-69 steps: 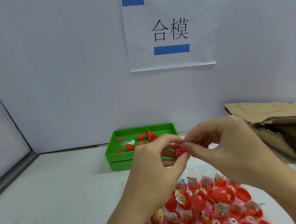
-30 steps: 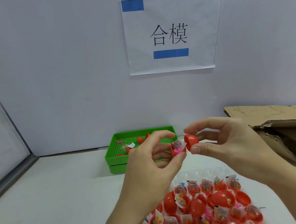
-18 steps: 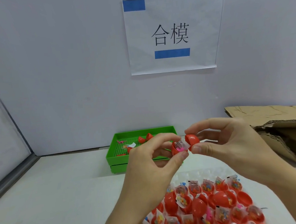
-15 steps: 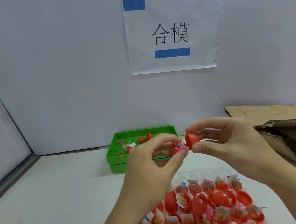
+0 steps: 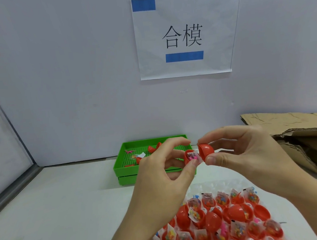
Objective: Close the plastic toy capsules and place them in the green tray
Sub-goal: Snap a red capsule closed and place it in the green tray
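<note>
Green perforated plastic tray (image 5: 119, 165) sits behind the hands with a few red pieces in it, well apart from the red capsule rack (image 5: 214, 226) in front, cut off below. Left hand (image 5: 158, 178) pinches the filled red capsule half (image 5: 189, 156); right hand (image 5: 250, 156) pinches the red dome cap (image 5: 205, 151) just beside it. Closing step: align rims, press. Seam partly hidden by fingertips.

I see glossy smooth red plastic capsule halves (image 5: 205, 151), a matt green plastic tray (image 5: 119, 164) with perforated floor, rough creased brown cardboard (image 5: 293, 127), a matt paper sign (image 5: 185, 35), matt white tabletop (image 5: 56, 202).
</note>
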Demonstrator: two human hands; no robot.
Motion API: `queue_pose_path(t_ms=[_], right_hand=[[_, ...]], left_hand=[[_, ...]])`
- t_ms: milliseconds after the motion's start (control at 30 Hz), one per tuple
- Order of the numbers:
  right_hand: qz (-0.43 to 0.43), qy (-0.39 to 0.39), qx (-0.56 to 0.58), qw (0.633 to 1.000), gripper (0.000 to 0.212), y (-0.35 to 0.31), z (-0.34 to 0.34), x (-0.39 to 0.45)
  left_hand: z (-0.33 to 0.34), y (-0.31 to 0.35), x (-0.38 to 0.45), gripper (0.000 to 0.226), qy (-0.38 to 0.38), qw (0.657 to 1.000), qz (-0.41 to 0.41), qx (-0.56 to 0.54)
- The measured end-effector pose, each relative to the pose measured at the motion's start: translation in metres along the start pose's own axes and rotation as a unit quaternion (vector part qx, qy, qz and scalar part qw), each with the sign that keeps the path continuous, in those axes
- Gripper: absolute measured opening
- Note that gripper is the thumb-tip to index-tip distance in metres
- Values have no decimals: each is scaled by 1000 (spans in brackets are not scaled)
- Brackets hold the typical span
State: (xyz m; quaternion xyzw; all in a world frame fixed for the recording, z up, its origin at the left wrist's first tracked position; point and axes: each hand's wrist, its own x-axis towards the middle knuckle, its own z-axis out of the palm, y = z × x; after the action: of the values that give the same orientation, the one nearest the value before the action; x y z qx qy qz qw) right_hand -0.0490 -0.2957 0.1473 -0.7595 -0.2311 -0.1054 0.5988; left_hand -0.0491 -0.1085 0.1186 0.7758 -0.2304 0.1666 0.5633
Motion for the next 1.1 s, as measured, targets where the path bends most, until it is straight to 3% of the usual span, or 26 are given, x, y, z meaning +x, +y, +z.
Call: queue_pose_path(t_ms=[267, 600, 900, 1100], right_hand=[[-1, 3, -15, 1000, 31, 3, 1, 0], [-5, -12, 26, 1000, 35, 0, 6, -2], [-18, 19, 7, 1000, 33, 3, 10, -2], [-19, 24, 23, 999, 31, 7, 9, -1]], left_hand=[[-1, 3, 1, 27, 13, 1000, 1, -6], [-1, 4, 1, 21, -12, 994, -19, -109], [1, 7, 0, 20, 14, 998, 5, -57], [-4, 7, 1, 31, -16, 997, 18, -79]])
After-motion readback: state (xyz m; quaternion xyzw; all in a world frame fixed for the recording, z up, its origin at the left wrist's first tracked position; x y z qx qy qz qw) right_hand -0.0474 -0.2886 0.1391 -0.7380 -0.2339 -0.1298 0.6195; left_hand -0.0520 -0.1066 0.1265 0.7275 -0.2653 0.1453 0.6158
